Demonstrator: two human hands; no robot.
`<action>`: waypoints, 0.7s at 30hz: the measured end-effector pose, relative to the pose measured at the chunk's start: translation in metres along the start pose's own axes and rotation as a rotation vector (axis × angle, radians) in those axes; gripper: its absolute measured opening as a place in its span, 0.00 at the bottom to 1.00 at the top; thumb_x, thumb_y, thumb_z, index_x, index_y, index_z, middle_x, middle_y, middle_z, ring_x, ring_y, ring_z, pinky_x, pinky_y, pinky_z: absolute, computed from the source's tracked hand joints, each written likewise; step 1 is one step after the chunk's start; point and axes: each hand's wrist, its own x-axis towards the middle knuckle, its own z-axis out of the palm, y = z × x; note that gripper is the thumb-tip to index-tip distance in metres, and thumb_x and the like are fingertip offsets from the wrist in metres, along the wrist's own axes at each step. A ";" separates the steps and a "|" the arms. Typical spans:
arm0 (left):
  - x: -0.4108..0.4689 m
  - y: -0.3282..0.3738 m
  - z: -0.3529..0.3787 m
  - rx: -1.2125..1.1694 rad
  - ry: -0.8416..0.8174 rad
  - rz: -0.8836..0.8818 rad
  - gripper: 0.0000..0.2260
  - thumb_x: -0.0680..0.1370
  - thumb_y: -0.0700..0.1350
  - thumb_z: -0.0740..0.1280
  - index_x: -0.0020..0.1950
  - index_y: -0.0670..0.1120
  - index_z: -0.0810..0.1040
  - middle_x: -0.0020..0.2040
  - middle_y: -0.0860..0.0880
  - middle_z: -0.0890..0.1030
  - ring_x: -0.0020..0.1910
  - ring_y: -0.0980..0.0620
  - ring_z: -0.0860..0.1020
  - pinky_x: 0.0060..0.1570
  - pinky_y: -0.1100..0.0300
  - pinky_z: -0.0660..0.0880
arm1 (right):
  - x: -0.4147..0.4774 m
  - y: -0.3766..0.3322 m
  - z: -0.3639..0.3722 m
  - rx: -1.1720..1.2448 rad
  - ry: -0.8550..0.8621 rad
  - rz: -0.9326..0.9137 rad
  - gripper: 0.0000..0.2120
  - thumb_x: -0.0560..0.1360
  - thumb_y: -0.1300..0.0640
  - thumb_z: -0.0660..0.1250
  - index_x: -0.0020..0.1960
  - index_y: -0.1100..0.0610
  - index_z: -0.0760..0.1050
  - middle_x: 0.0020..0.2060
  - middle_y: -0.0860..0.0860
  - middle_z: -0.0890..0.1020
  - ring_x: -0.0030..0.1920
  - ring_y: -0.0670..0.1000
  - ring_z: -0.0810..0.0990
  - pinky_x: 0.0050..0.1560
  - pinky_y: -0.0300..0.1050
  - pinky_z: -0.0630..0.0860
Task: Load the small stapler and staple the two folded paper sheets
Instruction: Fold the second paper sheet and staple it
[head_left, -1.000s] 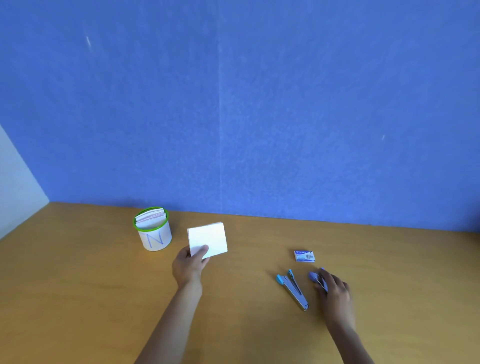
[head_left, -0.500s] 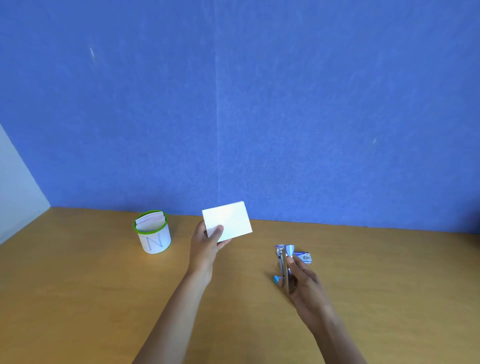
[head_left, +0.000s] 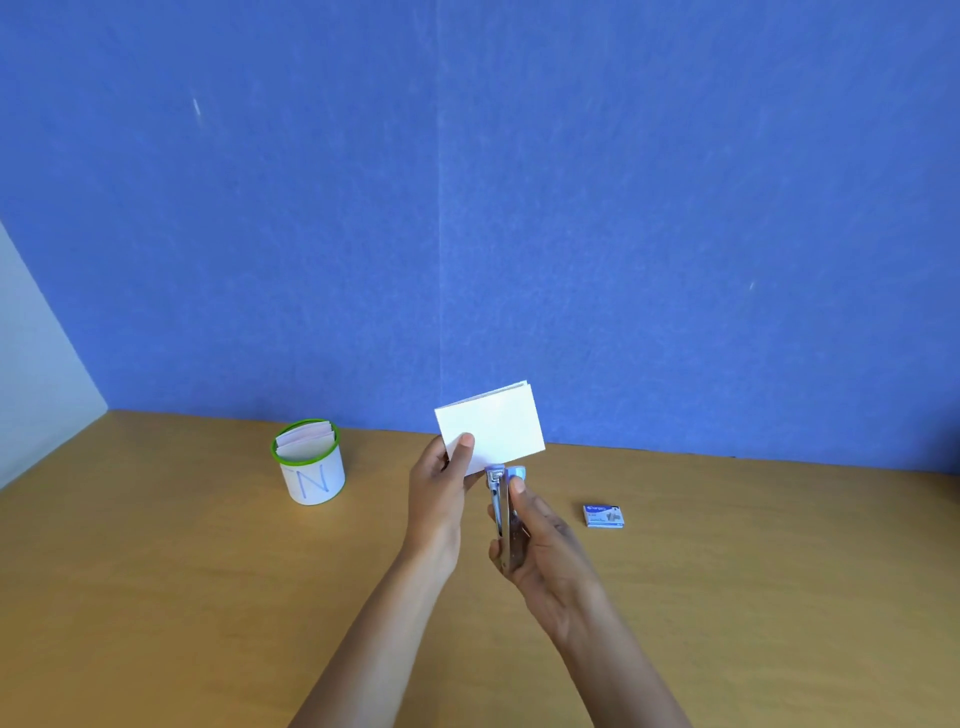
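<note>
Cup (head_left: 311, 478) marked "N"; staple box (head_left: 604, 515) print unreadable.

The table (head_left: 156, 597) is wood-look, yellow-brown, smooth with a soft satin sheen and faint grain. Behind the table the wall (head_left: 623, 208) looks like matt blue felt-like board, slightly fuzzy, with a thin vertical seam. The folded paper sheets (head_left: 498, 428) are plain white matt paper, crisp at the edges. Just below the sheets, the small stapler (head_left: 500, 506) shows bright, polished metal with a pale blue plastic cap at its top end. On the table left of the sheets, the cup (head_left: 310, 470) is wrapped in matt white paper, its rim glossy green, holding more paper slips. To the right of the stapler, the staple box (head_left: 603, 515) is printed card, faintly glossy
</note>
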 end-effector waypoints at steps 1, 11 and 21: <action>-0.001 0.002 0.001 -0.013 -0.001 0.002 0.06 0.79 0.40 0.63 0.47 0.41 0.79 0.48 0.45 0.82 0.47 0.49 0.80 0.46 0.60 0.77 | 0.001 -0.002 0.003 0.000 0.005 -0.007 0.13 0.71 0.48 0.69 0.51 0.54 0.81 0.31 0.45 0.77 0.31 0.42 0.74 0.39 0.39 0.71; -0.001 0.009 0.000 0.101 -0.006 0.048 0.08 0.79 0.41 0.64 0.48 0.37 0.78 0.45 0.43 0.79 0.46 0.48 0.76 0.50 0.53 0.72 | 0.001 -0.010 0.006 -0.043 0.036 -0.051 0.05 0.71 0.51 0.71 0.43 0.51 0.81 0.33 0.44 0.77 0.31 0.41 0.74 0.39 0.39 0.70; -0.009 0.010 0.002 0.200 -0.124 0.038 0.06 0.77 0.42 0.67 0.52 0.44 0.81 0.50 0.42 0.83 0.48 0.51 0.77 0.52 0.56 0.73 | 0.005 -0.024 0.007 -0.053 0.002 -0.134 0.13 0.64 0.49 0.73 0.47 0.51 0.84 0.37 0.43 0.82 0.34 0.41 0.74 0.38 0.39 0.69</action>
